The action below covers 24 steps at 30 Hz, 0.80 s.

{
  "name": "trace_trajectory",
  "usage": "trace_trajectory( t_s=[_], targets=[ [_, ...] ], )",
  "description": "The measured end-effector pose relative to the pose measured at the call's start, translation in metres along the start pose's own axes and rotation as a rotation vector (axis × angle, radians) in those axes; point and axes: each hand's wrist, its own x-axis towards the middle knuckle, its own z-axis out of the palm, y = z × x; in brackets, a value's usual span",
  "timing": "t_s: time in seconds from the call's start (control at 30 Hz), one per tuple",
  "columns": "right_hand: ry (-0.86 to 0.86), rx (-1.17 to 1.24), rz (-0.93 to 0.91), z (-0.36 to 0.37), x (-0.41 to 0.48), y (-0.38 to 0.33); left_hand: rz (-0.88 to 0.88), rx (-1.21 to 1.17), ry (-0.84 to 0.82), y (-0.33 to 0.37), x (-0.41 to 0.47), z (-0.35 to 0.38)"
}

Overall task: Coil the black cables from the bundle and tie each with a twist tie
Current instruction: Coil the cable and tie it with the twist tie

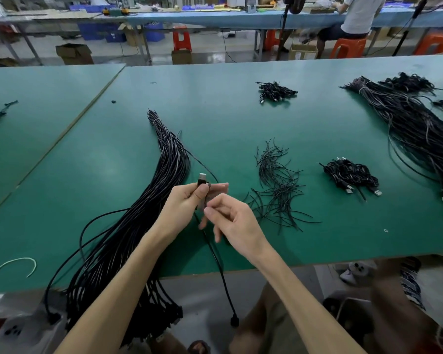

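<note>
A long bundle of black cables (161,180) lies on the green table (87,159), tied near its far tip and hanging over the front edge. My left hand (187,203) pinches the USB plug end of one black cable (216,261) above the table. That cable drops past the table edge, its other connector dangling. My right hand (230,221) pinches the same cable just below the left hand's fingers. A loose heap of black twist ties (279,185) lies right of my hands.
Coiled, tied cables lie in piles at the right (348,175) and far centre (275,92). A second large cable bundle (414,126) fills the far right. A white tie (16,264) rests near the front left. A person sits at a far bench (353,19).
</note>
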Motion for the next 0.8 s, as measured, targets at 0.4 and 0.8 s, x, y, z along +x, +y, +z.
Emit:
trace_trajectory(
  t_s=[0.4,0.8],
  targets=[
    [0.034,-0.034,0.093,0.002,0.002,0.002,-0.089,-0.794,-0.291,0.013,0.005,-0.012],
    [0.07,0.063,0.094,-0.001,0.002,0.0,-0.158,-0.802,-0.126,0.016,0.001,-0.005]
  ],
)
